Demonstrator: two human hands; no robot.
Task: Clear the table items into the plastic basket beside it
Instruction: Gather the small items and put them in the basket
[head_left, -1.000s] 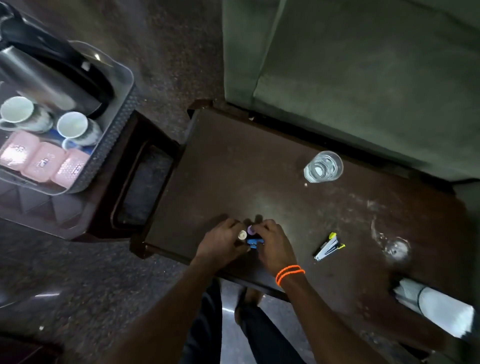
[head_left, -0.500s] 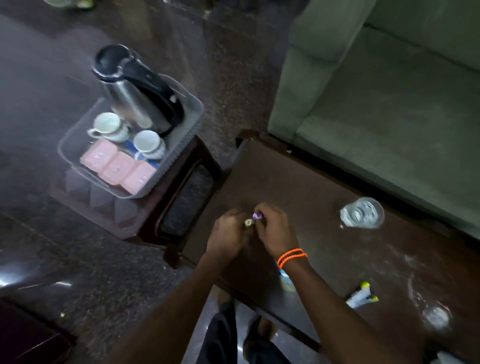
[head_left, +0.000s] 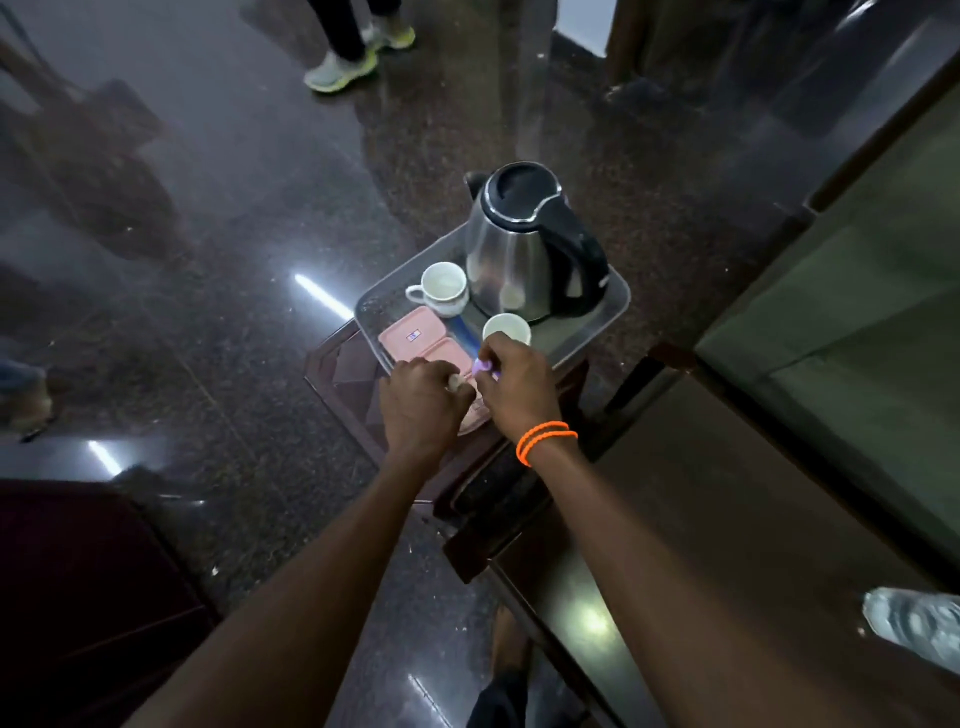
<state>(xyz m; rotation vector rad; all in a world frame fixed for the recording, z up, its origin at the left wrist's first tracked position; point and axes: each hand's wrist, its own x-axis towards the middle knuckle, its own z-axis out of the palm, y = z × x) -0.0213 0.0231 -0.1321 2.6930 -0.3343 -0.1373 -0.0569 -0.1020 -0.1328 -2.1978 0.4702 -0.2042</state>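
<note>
My left hand (head_left: 421, 402) is closed around a small pale round-ended item (head_left: 454, 382), held over the near edge of the clear plastic basket (head_left: 618, 299). My right hand (head_left: 517, 387), with orange bands on the wrist, pinches a small purple item (head_left: 483, 366) just beside it, above the pink boxes (head_left: 413, 335). The basket holds a steel kettle (head_left: 524, 249) and two white cups (head_left: 441, 288). What exactly each hand holds is mostly hidden by the fingers.
The basket sits on a low dark stool (head_left: 358, 374) left of the brown table (head_left: 727, 519). A glass (head_left: 914, 623) stands at the table's right edge. A green sofa (head_left: 857, 312) is at right. Another person's shoes (head_left: 343, 67) are on the floor beyond.
Both hands lifted the small items off the table and carried them left, from the table's front edge to above the basket. The view swung left with them.
</note>
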